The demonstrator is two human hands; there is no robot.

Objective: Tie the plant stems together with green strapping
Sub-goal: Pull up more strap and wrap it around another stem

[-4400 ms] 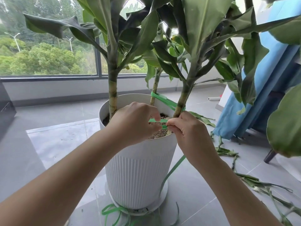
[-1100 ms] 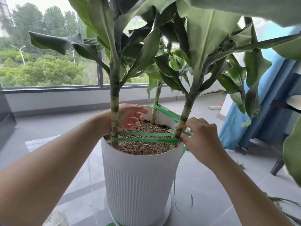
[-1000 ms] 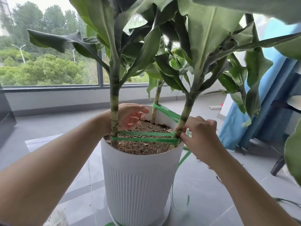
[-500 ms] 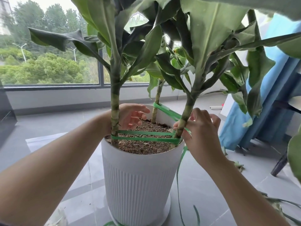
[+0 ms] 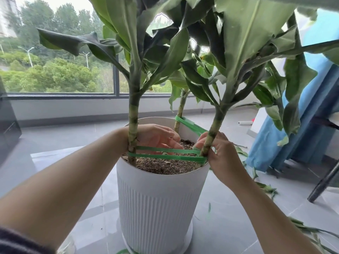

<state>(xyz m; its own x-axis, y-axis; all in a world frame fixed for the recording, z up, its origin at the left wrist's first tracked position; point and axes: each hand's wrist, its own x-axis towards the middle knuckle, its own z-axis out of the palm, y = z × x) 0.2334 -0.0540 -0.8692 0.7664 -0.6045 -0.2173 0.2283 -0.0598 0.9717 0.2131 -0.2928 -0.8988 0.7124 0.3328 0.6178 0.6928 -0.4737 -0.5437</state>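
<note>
A white ribbed planter (image 5: 161,198), filled with soil, occupies the centre of the frame and holds three cane-like stems. Two runs of green strapping (image 5: 165,154) are seen stretched across the soil between the left stem (image 5: 133,136) and the right stem (image 5: 211,140); a further band (image 5: 190,124) links the right stem to the rear stem (image 5: 180,114) near the far rim. All three stems thus appear to be joined, so the wrapping is judged largely done. The left hand (image 5: 156,138) is held behind the left stem, just above the strapping, its fingers loosely curled and apparently gripping nothing. The right hand (image 5: 220,153) is closed around the base of the right stem, where the strapping ends meet; its fingertips are pressed against the band there, though the exact pinch is hidden. No finished knot is visible, so securing the ends at the right stem is judged to remain. Cut leaves (image 5: 266,189) are scattered on the floor at lower right
</note>
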